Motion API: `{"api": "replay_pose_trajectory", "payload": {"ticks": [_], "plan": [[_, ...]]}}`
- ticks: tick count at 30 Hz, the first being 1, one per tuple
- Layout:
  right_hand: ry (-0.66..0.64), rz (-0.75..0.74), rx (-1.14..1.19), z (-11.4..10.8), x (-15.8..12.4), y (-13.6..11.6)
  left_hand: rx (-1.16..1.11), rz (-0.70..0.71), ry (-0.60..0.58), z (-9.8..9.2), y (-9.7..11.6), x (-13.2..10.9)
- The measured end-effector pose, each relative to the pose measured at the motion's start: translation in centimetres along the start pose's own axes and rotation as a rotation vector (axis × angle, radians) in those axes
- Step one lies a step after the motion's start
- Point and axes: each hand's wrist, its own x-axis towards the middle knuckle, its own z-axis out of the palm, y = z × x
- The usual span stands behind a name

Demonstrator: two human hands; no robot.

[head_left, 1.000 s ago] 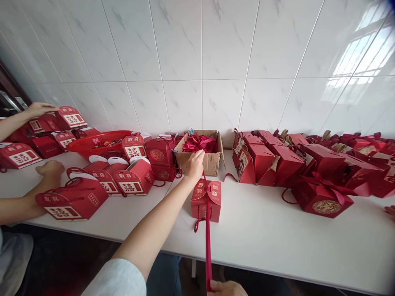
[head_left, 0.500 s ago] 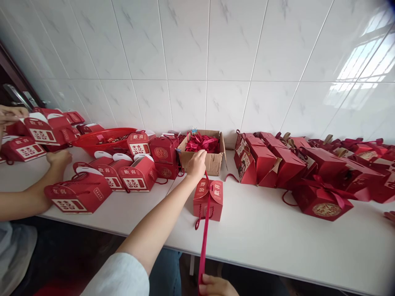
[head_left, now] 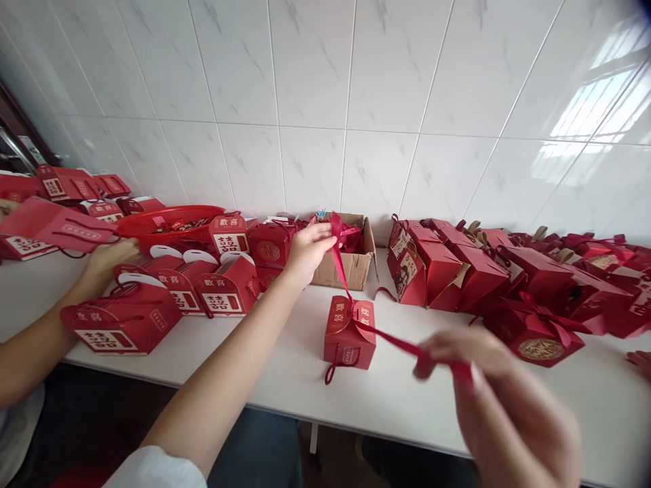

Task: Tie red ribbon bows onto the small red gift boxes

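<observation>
Pinching one length of red ribbon [head_left: 390, 339] between the closed fingertips of the left hand [head_left: 308, 254], another in the curled, blurred right hand [head_left: 519, 393], apparently spreading both against tangling. Not touching the red box [head_left: 340, 342], upright on the table [head_left: 407, 400] between the hands, probably so placed for equal reach.

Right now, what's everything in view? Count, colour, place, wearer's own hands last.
Wall: one, white, tiled, back
Table: one, white, foreground
Small box: one, red, table centre
Ribbon: one, dark red, small box's top
Carton: one, brown, behind small box
Loose ribbons: uncountable, red, inside carton
Basin: one, red, back left
Left boxes: many, red, left side
Right boxes: many, red, right side
Bow-topped box: one, red, front right
Door handle: one, silver, far left
Co-workers' hands: at least two, left and right
Left hand: one, gripping ribbon, near carton
Right hand: one, blurred, gripping ribbon, lower right
</observation>
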Motion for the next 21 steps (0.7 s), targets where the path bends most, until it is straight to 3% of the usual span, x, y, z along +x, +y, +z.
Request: {"api": "replay_pose_trajectory", "payload": {"ticks": [2,5,9,14,21], "plan": [[0.005,0.014,0.107,0.1,3.7,0.5,-0.056,-0.002,-0.059,-0.1,2.4,-0.3],[-0.045,0.049,0.155,0.6,8.2,1.9,-0.160,0.002,-0.258,0.1,5.3,-1.0],[-0.009,-0.010,0.189,1.8,11.3,3.6,-0.092,0.025,-0.352,0.6,7.4,-1.3],[0.008,-0.010,0.288,3.0,12.6,5.8,0.013,0.096,-0.412,0.5,8.1,-1.0],[0.061,-0.004,0.250,3.0,13.6,8.6,-0.045,0.137,-0.309,0.0,6.7,-1.3]]}}
